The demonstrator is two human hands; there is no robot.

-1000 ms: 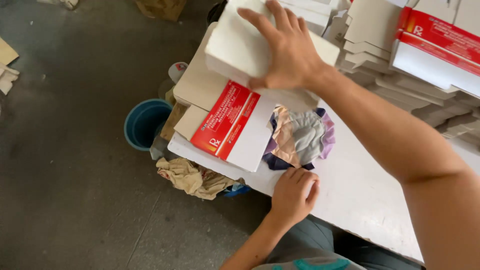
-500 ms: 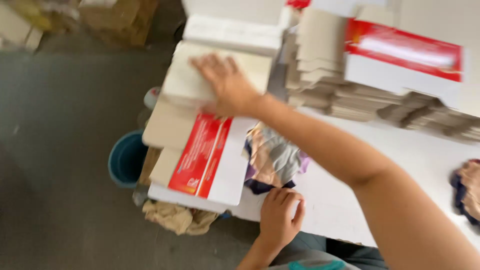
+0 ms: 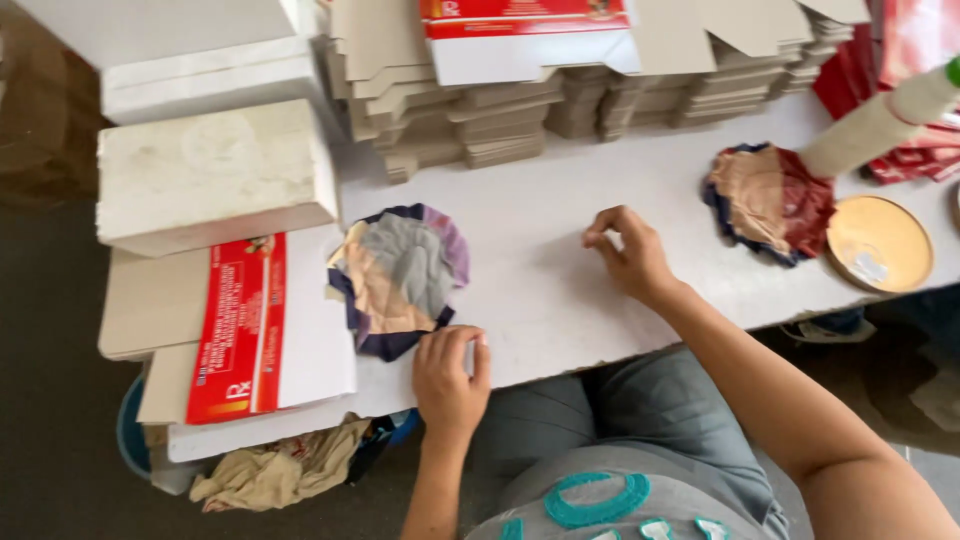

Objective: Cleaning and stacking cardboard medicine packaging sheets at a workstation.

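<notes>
My left hand (image 3: 450,378) rests at the near edge of the white table (image 3: 560,290), fingers curled, touching the lower rim of a round pile of cloth pieces (image 3: 398,277) in grey, tan and purple. My right hand (image 3: 628,253) lies on the bare tabletop in the middle, fingers loosely curled, holding nothing. A white block-like box (image 3: 205,175) sits on top of flattened red-and-white cartons (image 3: 245,335) at the left.
Stacks of flattened cardboard cartons (image 3: 520,110) line the far side. A second cloth pile (image 3: 765,200), a pale cone (image 3: 880,120) and a round tan lid (image 3: 878,243) lie at the right. Rags (image 3: 275,470) and a blue bucket (image 3: 130,440) sit below the table's left end.
My right hand has left the white box at the left and come back to the middle of the table. The view has swung right. The left hand stays by the cloth pile.
</notes>
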